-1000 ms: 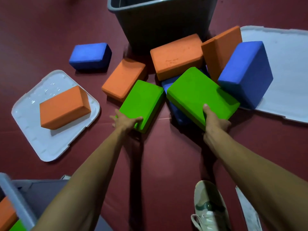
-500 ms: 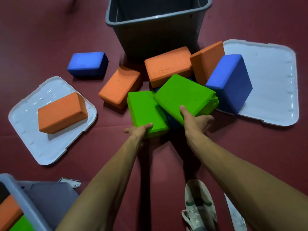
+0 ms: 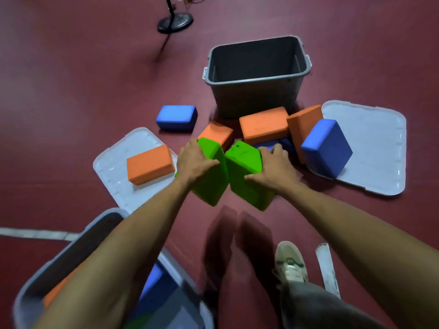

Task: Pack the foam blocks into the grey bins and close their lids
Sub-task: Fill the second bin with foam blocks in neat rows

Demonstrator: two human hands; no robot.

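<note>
Red floor [image 3: 83, 96], green blocks [image 3: 210, 186] newly aloft

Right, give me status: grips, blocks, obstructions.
Left grip holds left green block, right grip holds right green block. Far grey bin open. Orange blocks piled before it.

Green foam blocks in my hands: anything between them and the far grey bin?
Orange foam blocks lie on the floor between the green foam blocks and the open grey plastic bin; nothing covers its mouth.

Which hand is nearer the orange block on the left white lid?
Left. The left hand, gripping one green block, is beside the orange block; the right hand, gripping the other green block, is farther right.
</note>
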